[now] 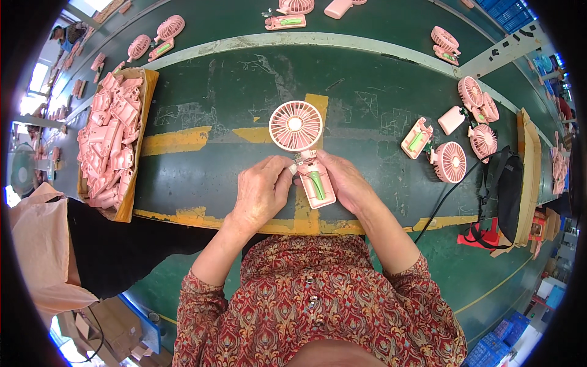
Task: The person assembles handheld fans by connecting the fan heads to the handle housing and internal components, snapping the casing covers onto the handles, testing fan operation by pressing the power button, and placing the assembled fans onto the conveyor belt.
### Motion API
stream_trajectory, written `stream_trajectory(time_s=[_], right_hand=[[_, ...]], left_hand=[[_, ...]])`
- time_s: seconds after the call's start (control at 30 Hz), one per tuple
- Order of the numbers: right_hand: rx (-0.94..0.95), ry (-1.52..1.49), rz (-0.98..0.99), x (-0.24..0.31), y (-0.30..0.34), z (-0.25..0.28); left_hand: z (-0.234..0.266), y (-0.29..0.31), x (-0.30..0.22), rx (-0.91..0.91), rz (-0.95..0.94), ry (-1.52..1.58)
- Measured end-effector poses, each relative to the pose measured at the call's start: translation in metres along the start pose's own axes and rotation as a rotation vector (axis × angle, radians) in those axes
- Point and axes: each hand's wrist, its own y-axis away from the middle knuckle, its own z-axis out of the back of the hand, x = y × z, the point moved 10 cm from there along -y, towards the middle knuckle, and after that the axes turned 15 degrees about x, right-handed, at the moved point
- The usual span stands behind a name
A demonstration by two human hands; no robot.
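In front of me, a pink handheld fan [296, 125] lies on the green workbench with its round grille pointing away. Its handle shell [326, 191] is uncovered and shows a green battery [317, 185] and thin wires. My left hand [262, 187] pinches at the handle's upper left, by a small pale part near the neck. What exactly sits between those fingertips is too small to make out. My right hand [348, 181] grips the handle's right side, thumb near the neck and the other fingers partly hidden beneath.
A cardboard box [144, 122] of pink plastic shells stands at the left. Several fans, including one near the right [449, 162], lie beside an uncovered handle [417, 138]. A black bag [506, 189] hangs at the right edge. More fans [170, 27] sit beyond the pale rail [257, 40].
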Motion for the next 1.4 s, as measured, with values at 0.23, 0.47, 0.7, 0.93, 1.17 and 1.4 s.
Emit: stream_trajectory(time_s=[0.23,0.47,0.7,0.93,1.17,1.4], right_hand=[[0.014,0.008,0.005,0.001,-0.001,0.002],[-0.012,0.043,-0.019,0.0,0.0,0.003],[0.024,0.074,0.033,0.003,0.002,0.0],[-0.005,0.112,0.023,-0.001,0.002,0.004],[-0.003,0.131,0.043,-0.001,0.001,0.004],[-0.01,0.174,0.025,-0.004,0.001,0.007]], left_hand=[[-0.008,0.0,0.008,0.046,0.069,0.156],[-0.016,-0.001,0.014,0.071,0.085,0.181],[-0.02,-0.002,0.015,0.058,0.076,0.161],[-0.022,-0.003,0.009,0.064,0.019,0.029],[-0.021,-0.004,0.002,0.093,-0.006,-0.046],[-0.015,-0.003,-0.016,0.023,-0.115,-0.029]])
